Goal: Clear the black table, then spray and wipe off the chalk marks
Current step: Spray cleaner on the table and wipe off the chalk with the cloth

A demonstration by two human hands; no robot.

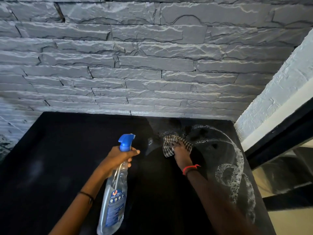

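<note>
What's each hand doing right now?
Left hand: grips the spray bottle by its neck.
Right hand: holds the checked cloth against the black table.

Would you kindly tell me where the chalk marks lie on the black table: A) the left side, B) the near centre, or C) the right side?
C: the chalk marks curl along the right side of the black table, right of the cloth held by the right hand.

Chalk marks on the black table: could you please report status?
Left hand grips spray bottle. Right hand holds checked cloth against table. Chalk swirls unwiped along right side.
</note>
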